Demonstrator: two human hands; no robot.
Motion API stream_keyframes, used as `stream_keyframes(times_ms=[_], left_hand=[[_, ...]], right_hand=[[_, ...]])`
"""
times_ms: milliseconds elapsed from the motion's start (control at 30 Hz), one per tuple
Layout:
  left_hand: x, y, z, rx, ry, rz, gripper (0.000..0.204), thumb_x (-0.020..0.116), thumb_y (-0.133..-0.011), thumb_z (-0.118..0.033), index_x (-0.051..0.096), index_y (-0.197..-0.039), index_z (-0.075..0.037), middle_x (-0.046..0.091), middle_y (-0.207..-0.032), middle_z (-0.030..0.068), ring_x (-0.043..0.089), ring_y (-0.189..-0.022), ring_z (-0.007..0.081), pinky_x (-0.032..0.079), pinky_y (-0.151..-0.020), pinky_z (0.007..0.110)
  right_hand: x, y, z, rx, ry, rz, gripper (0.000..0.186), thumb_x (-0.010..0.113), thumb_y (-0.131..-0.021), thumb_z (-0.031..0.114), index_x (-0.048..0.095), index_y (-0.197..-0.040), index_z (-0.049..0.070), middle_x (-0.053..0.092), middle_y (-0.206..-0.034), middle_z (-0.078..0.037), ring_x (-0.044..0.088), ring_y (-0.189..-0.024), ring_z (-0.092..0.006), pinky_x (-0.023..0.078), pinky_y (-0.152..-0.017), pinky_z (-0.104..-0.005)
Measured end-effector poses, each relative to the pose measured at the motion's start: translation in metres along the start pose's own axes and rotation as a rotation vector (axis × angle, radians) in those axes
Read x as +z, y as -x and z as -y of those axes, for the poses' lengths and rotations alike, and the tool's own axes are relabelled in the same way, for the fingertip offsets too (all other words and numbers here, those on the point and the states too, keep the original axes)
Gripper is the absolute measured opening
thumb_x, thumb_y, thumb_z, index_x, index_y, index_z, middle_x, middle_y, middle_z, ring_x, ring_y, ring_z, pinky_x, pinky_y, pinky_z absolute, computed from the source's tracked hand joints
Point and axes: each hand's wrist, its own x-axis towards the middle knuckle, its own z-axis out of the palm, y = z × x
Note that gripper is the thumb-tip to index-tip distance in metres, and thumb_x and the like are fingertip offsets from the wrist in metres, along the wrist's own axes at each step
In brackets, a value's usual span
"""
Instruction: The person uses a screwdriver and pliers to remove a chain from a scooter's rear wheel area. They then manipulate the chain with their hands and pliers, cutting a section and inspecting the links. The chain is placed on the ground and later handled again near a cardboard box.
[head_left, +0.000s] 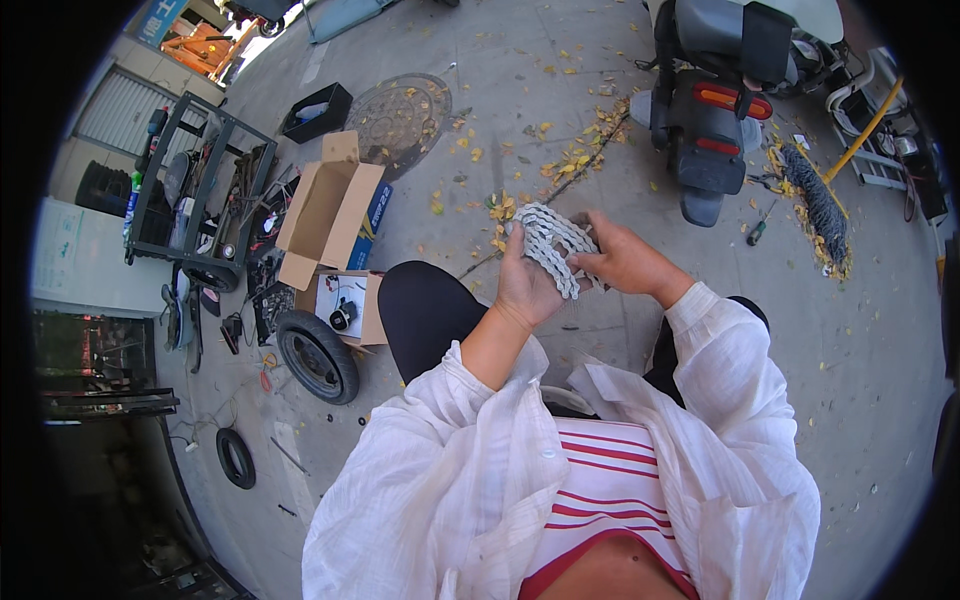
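A silvery bicycle chain [548, 240], gathered in several folded strands, lies across my two hands in front of my knees. My left hand [525, 282] supports it from below and from the left, thumb up along its edge. From the right, my right hand [622, 258] pinches the strands between thumb and fingers. Part of the right fingers is hidden behind the chain.
Left of me stand an open cardboard box [325, 215], a small wheel with tyre [318, 357] and a metal tool cart [195, 190]. A loose tyre [235, 458] lies farther left. A parked scooter [705, 130], screwdriver [760, 225] and mop head [815, 200] are at right.
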Motion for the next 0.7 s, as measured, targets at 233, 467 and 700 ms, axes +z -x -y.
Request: stream_keyframes(times_ms=[233, 467, 700], left_hand=[[-0.014, 0.004, -0.020, 0.091, 0.158, 0.057, 0.094, 0.024, -0.082, -0.079, 0.028, -0.145, -0.010, 0.030, -0.147, 0.0222, 0.032, -0.134, 0.0420, 0.018, -0.107, 0.066], [-0.040, -0.004, -0.029, 0.136, 0.242, 0.289, 0.068, 0.018, -0.095, -0.061, 0.035, -0.143, -0.016, 0.037, -0.146, 0.0126, 0.038, -0.129, 0.0392, 0.028, -0.108, 0.057], [-0.038, -0.006, -0.031, 0.248, 0.293, 0.268, 0.053, 0.024, -0.100, -0.045, 0.041, -0.140, -0.014, 0.042, -0.144, 0.0137, 0.043, -0.127, 0.0376, 0.031, -0.108, 0.053]], right_hand=[[-0.005, -0.010, -0.009, -0.190, 0.157, -0.081, 0.038, 0.066, -0.083, 0.018, 0.058, -0.116, -0.001, 0.063, -0.104, -0.022, 0.062, -0.094, -0.0353, 0.049, -0.081, -0.0385], [-0.003, -0.016, -0.006, -0.099, 0.145, -0.031, 0.032, 0.068, -0.082, 0.017, 0.060, -0.107, -0.002, 0.065, -0.091, -0.022, 0.064, -0.084, -0.0340, 0.050, -0.072, -0.0393], [0.009, -0.015, 0.000, 0.059, -0.028, 0.185, 0.031, 0.070, -0.081, 0.016, 0.059, -0.100, -0.006, 0.066, -0.077, -0.017, 0.066, -0.065, -0.0278, 0.051, -0.063, -0.0368]])
